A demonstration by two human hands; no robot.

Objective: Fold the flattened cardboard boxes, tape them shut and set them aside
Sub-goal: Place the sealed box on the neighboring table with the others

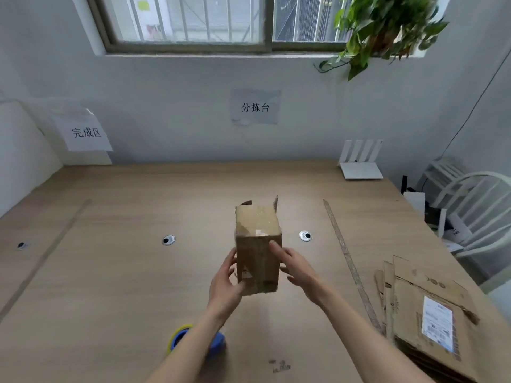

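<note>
**Two hands on one box, far flaps still up**

One small cardboard box point(258, 248) held above the table point(116, 272), between the hands, long axis pointing away from the person. Left hand point(226, 283) grips the near left corner, fingers curled round the edge, thumb on the near face. Right hand point(294, 268) is flat against the right side with fingers mostly straight, index fingertip on the upper face; it presses, no wrap that I can see. Frame is motion-blurred, so finger detail is rough.

Near end looks closed, with a strip down the seam. Far end has flaps point(272, 204) sticking up, so my read: that end is not yet folded.

How to do it well:
- Set the box on the table with the open end up, then fold short flaps first, long flaps over.
- Keep walls square while pressing; worn cardboard will skew easily.
- Hold the seam shut with one hand before reaching for tape.

Tape roll point(181, 338), blue core with a yellow rim, sits on the table under the left forearm, close behind that hand. Flattened boxes point(425, 308) are stacked to the right of the right arm, one showing a shipping label.

Surface: pale wood-grain table, grommet holes point(305, 235) either side of the hands. Beyond the hands: white wall, paper signs point(255, 107), window point(193, 20), hanging plant point(387, 26) upper right. White router point(360, 161) far right, white chair point(475, 214) past the table edge.
</note>
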